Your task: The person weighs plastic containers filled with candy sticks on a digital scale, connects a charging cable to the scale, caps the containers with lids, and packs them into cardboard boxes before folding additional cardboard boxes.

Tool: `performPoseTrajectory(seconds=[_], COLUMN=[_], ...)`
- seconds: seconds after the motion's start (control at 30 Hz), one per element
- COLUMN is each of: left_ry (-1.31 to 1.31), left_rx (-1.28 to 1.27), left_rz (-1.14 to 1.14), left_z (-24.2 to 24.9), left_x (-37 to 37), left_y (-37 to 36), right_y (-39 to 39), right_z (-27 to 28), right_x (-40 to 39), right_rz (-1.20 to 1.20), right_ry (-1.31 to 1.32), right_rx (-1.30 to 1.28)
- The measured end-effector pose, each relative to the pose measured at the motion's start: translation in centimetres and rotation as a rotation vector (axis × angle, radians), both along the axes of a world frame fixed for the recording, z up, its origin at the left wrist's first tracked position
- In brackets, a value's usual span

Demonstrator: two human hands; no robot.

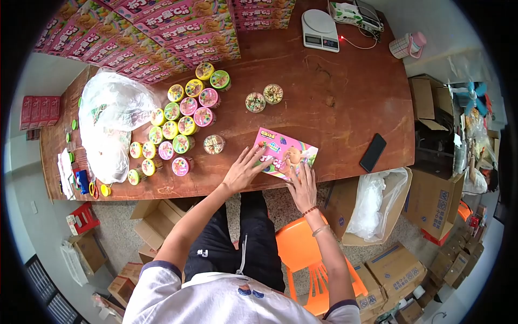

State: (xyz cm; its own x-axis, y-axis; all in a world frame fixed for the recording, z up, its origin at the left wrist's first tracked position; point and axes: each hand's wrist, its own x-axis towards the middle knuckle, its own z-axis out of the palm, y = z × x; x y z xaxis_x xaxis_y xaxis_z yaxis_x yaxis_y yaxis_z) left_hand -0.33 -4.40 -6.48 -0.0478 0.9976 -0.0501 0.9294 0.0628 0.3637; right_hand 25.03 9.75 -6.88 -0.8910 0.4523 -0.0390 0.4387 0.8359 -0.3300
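A pink printed box (286, 153) with a bear picture lies flat near the front edge of the brown table. On its left end rests my left hand (245, 170), fingers spread. The fingers of my right hand (303, 189) lie apart on the box's lower right edge. Left of the box stands a clear-topped jar (214, 143); two more such jars (256, 102) are behind it. Farther left, several jars with yellow, green and pink lids (187, 125) stand in a group.
Stacked pink boxes (178, 32) line the back left. A plastic bag (108, 124) lies at left, a black phone (373, 153) at right. A white scale (320, 31) and a cup (407, 45) stand behind. An orange chair (297, 245) is below the table.
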Motion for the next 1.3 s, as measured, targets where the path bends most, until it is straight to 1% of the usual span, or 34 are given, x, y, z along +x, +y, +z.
performPoseTrajectory(seconds=[0.03,0.07,0.13,0.17,0.23,0.27,0.3,0.33,0.37,0.4,0.43,0.47,0.5,0.53,0.6,0.63,0.67,0.73,0.8,0.83,0.87,0.9,0.93,1.0,1.03,1.07,1.1,1.17,1.2,1.27,1.3], left_ry=[-0.02,-0.129,-0.326,-0.361,-0.753,-0.96,-0.949,-0.936,-0.866,-0.881,-0.894,-0.853,-0.818,-0.783,-0.76,-0.808,-0.855,-0.821,-0.708,-0.729,-0.717,-0.706,-0.707,-0.614,-0.49,-0.524,-0.557,-0.672,-0.698,-0.711,-0.854], left_rx=[-0.043,-0.012,0.07,0.096,0.17,-0.022,-0.037,-0.045,0.006,0.067,0.129,0.144,0.138,0.132,0.273,0.259,0.246,0.35,0.425,0.299,0.279,0.26,0.137,0.313,0.316,0.287,0.258,0.394,0.372,0.294,0.333], left_rz=[-0.02,0.002,0.044,0.132,0.511,0.613,0.604,0.594,0.528,0.462,0.396,0.345,0.276,0.208,0.089,0.105,0.12,0.17,0.207,0.287,0.332,0.374,0.436,0.39,0.403,0.464,0.523,0.591,0.647,0.786,0.88], left_z=[1.3,1.5,1.8,1.6,1.1,1.6,2.0,2.2,2.7,3.8,4.4,3.6,4.3,5.2,4.6,4.6,4.8,5.9,2.3,2.2,2.0,1.6,0.9,-0.7,0.5,2.3,3.5,3.7,5.1,8.8,9.1], left_x=[-0.3,-0.2,-0.8,-0.7,1.2,1.6,1.9,1.9,2.0,1.8,1.6,1.8,1.4,0.6,-1.2,-2.4,-4.0,-7.6,-11.9,-14.3,-16.3,-18.3,-20.0,-21.7,-21.7,-21.4,-21.0,-19.7,-18.9,-17.2,-16.3], left_y=[0.3,0.2,0.0,-0.4,-0.3,0.2,0.8,1.8,3.1,4.7,6.5,8.2,10.5,13.1,18.2,20.7,22.8,25.7,27.6,27.5,26.9,26.2,25.2,21.9,19.3,16.7,14.1,8.5,5.7,-0.1,-3.1], right_y=[0.0,0.0,0.0,-0.5,-1.1,-1.4,-1.3,-1.0,-0.6,0.2,1.2,2.4,3.9,6.1,10.4,13.4,15.7,21.7,24.6,25.9,27.1,28.1,29.0,28.3,28.6,28.5,27.1,26.3,25.8,24.2,22.5], right_z=[-0.1,0.1,1.4,1.4,1.1,1.5,2.1,0.1,-1.9,-2.0,-2.4,-2.7,-1.4,-1.8,-1.0,-2.0,-0.8,-2.9,-0.2,-1.4,-2.8,-4.3,-5.3,-6.1,-6.3,-6.3,-3.7,-3.0,-2.5,-2.5,-1.2], right_x=[-0.1,-0.2,-0.4,-0.4,-0.7,-1.6,-2.0,-1.4,-0.2,0.2,0.7,0.9,0.6,0.9,-0.7,-1.1,-3.4,-6.0,-12.1,-14.7,-17.2,-19.6,-21.8,-26.5,-28.5,-30.1,-31.6,-31.4,-31.4,-29.1,-28.1], right_rz=[0.008,0.006,-0.074,-0.195,-0.482,-0.651,-0.786,-0.807,-0.827,-0.829,-0.881,-0.89,-0.924,-0.92,-0.911,-0.889,-0.897,-0.755,-0.697,-0.639,-0.582,-0.528,-0.474,-0.359,-0.321,-0.283,-0.349,-0.407,-0.431,-0.345,-0.271], right_ry=[-0.022,-0.05,0.072,0.194,0.354,0.427,0.377,0.393,0.409,0.457,0.493,0.641,0.673,0.663,0.753,0.663,0.742,0.648,0.519,0.593,0.665,0.595,0.524,0.688,0.583,0.48,0.338,0.345,0.35,0.508,0.482], right_rx=[0.046,0.044,-0.062,-0.154,-0.344,-0.453,-0.69,-0.723,-0.758,-0.715,-0.805,-0.854,-0.856,-0.822,-0.751,-0.593,-0.671,-0.461,-0.381,-0.476,-0.571,-0.545,-0.517,-0.58,-0.513,-0.448,-0.319,-0.298,-0.287,-0.15,-0.127])
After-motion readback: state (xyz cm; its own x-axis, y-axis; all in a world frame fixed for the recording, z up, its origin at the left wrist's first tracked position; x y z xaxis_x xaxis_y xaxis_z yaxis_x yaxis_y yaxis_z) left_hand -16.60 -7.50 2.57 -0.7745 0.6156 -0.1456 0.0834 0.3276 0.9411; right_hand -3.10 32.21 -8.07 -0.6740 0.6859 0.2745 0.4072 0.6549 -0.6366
